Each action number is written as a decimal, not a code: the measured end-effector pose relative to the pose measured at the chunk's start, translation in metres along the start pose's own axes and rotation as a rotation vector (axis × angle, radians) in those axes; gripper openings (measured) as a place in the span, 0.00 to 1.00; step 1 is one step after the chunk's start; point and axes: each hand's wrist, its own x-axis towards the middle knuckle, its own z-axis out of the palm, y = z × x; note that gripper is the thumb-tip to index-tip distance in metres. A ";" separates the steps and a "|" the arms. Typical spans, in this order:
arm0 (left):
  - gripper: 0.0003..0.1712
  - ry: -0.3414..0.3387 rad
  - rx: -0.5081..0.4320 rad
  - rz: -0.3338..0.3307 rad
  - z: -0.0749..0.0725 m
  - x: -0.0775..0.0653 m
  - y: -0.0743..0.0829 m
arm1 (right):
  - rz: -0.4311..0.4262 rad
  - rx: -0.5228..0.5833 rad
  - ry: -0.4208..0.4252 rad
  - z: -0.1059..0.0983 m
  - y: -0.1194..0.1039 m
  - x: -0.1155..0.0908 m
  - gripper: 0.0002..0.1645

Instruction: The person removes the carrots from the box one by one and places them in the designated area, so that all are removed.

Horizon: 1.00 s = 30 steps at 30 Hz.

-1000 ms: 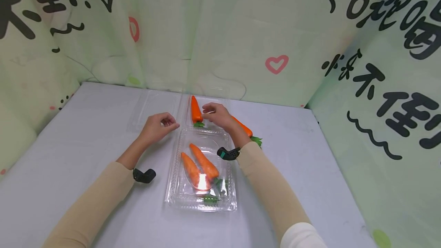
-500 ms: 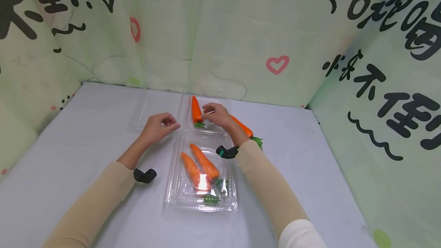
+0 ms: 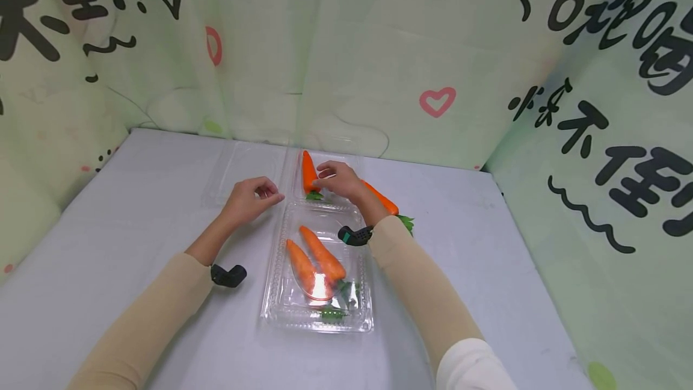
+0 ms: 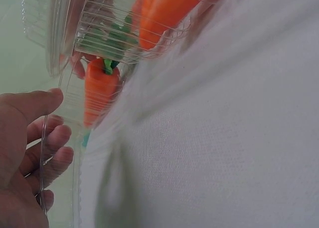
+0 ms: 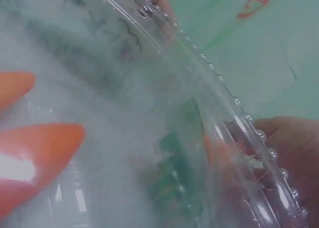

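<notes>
In the head view, one orange toy carrot (image 3: 309,172) with a green top lies in the far clear plastic box (image 3: 296,188), whose clear lid (image 3: 227,173) is folded out to the left. My right hand (image 3: 340,178) hovers over that box with loosely bent fingers, its thumb against the carrot's side. My left hand (image 3: 250,198) is at the box's left edge, where thumb and fingers stand apart; in the left wrist view a clear plastic edge crosses the left hand (image 4: 37,148). Nearer, a closed clear box (image 3: 273,294) has two carrots (image 3: 323,254) inside.
One more carrot (image 3: 382,198) lies on the white table (image 3: 455,245) to the right, partly behind the right forearm. A printed green curtain (image 3: 368,59) stands along the back and sides.
My right hand has shifted slightly left toward the carrot in the far box. The left hand, both boxes and the carrots stay in place; the head view drifts slightly.
</notes>
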 end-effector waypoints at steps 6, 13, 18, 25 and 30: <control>0.13 0.008 0.001 0.001 0.000 0.000 0.000 | 0.004 -0.032 -0.008 -0.001 -0.002 0.002 0.30; 0.13 0.005 -0.007 -0.001 0.000 -0.001 0.000 | 0.016 -0.063 -0.021 -0.002 -0.006 0.003 0.31; 0.13 -0.001 -0.005 -0.006 -0.001 -0.001 0.001 | 0.024 -0.079 -0.030 -0.001 -0.011 0.002 0.31; 0.13 0.004 -0.006 -0.004 -0.001 -0.001 0.001 | 0.058 -0.116 -0.007 0.004 -0.020 0.000 0.31; 0.13 0.000 -0.004 -0.005 0.000 0.000 0.000 | 0.082 -0.136 0.010 0.007 -0.023 0.000 0.30</control>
